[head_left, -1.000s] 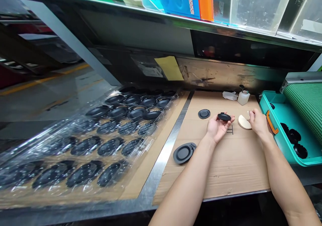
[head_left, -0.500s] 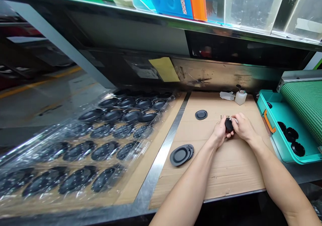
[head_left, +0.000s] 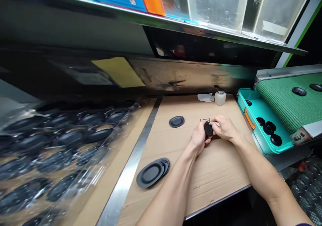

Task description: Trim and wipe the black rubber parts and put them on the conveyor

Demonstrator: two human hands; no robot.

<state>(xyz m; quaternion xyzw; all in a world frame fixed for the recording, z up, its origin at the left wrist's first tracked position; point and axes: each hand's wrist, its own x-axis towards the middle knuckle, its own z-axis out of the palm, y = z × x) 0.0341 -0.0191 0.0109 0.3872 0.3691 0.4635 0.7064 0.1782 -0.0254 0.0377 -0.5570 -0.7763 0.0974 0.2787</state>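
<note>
My left hand [head_left: 199, 137] is closed round a small black round part [head_left: 208, 129], held upright above the cardboard sheet [head_left: 221, 165]. My right hand [head_left: 225, 128] is closed too, pressing something pale and mostly hidden against that part. A single black disc [head_left: 176, 121] lies on the cardboard beyond my hands. A small stack of black discs [head_left: 152, 172] lies nearer to me on the left.
Rows of black discs under clear plastic film [head_left: 62, 142] fill the left side. A teal tray [head_left: 254, 125] with black parts and a green conveyor belt [head_left: 286, 101] carrying more parts stand at the right. A small white bottle [head_left: 220, 97] and a crumpled wipe [head_left: 205, 97] sit at the back.
My right hand came left from the pale pad to meet my left hand at the black part, which tipped from flat to upright. The view swung right.
</note>
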